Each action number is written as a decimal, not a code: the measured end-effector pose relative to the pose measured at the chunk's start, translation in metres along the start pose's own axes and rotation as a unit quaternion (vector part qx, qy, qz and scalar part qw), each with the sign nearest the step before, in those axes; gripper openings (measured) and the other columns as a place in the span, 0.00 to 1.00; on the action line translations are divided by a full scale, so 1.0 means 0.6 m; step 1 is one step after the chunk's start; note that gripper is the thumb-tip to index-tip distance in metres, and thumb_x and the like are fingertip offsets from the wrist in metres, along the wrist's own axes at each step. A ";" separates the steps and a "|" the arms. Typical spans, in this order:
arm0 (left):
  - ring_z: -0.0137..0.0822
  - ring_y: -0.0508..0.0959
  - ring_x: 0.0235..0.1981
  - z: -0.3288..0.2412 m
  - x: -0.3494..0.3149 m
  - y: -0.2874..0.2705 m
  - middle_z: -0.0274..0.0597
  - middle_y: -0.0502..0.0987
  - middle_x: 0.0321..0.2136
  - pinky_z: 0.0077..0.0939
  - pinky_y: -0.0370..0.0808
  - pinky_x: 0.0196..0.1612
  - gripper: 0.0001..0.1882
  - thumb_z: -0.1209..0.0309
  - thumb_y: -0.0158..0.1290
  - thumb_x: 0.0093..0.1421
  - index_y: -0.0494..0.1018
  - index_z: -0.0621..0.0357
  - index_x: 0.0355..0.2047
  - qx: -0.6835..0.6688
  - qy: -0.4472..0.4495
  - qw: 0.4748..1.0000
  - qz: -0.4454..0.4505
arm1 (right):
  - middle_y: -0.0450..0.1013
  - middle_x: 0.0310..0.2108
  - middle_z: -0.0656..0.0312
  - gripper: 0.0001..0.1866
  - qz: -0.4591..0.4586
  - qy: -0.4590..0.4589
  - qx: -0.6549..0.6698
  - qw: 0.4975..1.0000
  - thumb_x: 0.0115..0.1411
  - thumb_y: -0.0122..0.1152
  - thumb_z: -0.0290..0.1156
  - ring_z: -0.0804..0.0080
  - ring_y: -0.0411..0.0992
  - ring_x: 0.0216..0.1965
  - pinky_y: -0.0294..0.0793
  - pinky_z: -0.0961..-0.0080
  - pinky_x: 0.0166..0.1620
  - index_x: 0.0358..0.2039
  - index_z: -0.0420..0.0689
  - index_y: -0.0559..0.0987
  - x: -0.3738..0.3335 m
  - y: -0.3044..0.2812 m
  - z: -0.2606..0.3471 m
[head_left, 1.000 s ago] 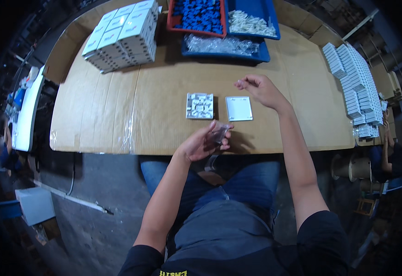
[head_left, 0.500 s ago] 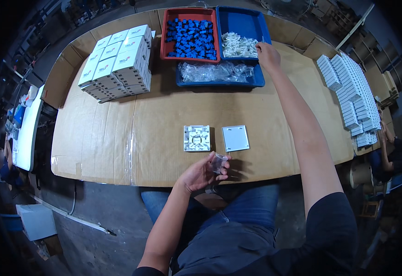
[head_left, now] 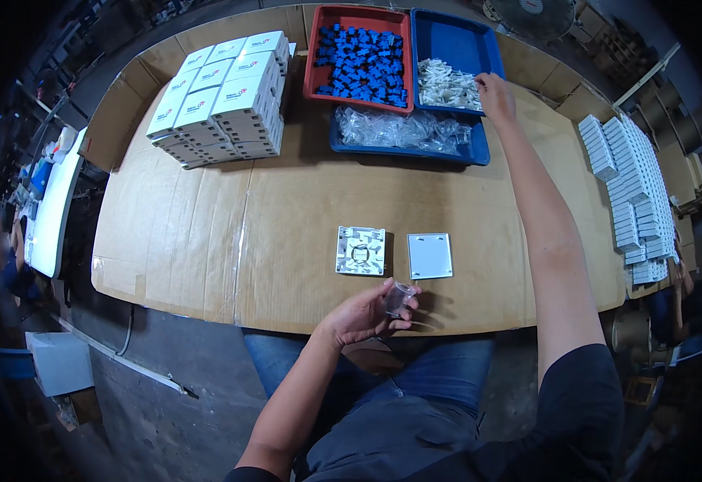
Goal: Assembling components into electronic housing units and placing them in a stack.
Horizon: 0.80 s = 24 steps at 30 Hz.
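Fingertips [head_left: 481, 80] of the right hand [head_left: 499, 100] reach the blue tray [head_left: 457, 36] at far right, too small to show whether they grip a white piece [head_left: 446, 85]. The left hand [head_left: 365, 313] covers part of a clear plastic bag [head_left: 398, 300], its contents unreadable. A co-worker [head_left: 692, 301] at right blurs into shadow; the lower edge crops the wearer's dark shirt [head_left: 439, 434].

Glossy clear plastic packet [head_left: 399, 300], smooth white plastic base [head_left: 360, 251] and lid [head_left: 429, 258], matt cardboard-topped desk [head_left: 302, 209], 2 blue plastic trays [head_left: 455, 36], denim trousers [head_left: 277, 361]
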<state>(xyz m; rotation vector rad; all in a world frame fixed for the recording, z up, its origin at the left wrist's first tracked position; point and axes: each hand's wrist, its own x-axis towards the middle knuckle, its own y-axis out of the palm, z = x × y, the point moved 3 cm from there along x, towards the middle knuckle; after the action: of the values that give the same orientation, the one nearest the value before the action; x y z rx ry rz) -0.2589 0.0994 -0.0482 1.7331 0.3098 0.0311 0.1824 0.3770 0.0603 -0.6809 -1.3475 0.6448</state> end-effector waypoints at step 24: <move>0.32 0.83 0.46 0.007 -0.024 0.007 0.44 0.83 0.51 0.33 0.80 0.55 0.30 0.47 0.48 0.74 0.73 0.62 0.59 0.167 0.013 0.983 -0.074 | 0.80 0.35 0.67 0.07 0.446 0.115 0.519 0.720 0.60 0.72 0.23 0.82 0.75 0.38 0.72 0.81 0.42 0.39 0.40 0.86 -0.444 -0.308 0.373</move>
<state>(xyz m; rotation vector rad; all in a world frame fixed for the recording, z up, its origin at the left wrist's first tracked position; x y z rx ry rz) -0.2713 0.0915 -0.0429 2.0387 0.4844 -0.1125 -0.0653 0.0705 0.0498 -0.3850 -0.1614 1.8339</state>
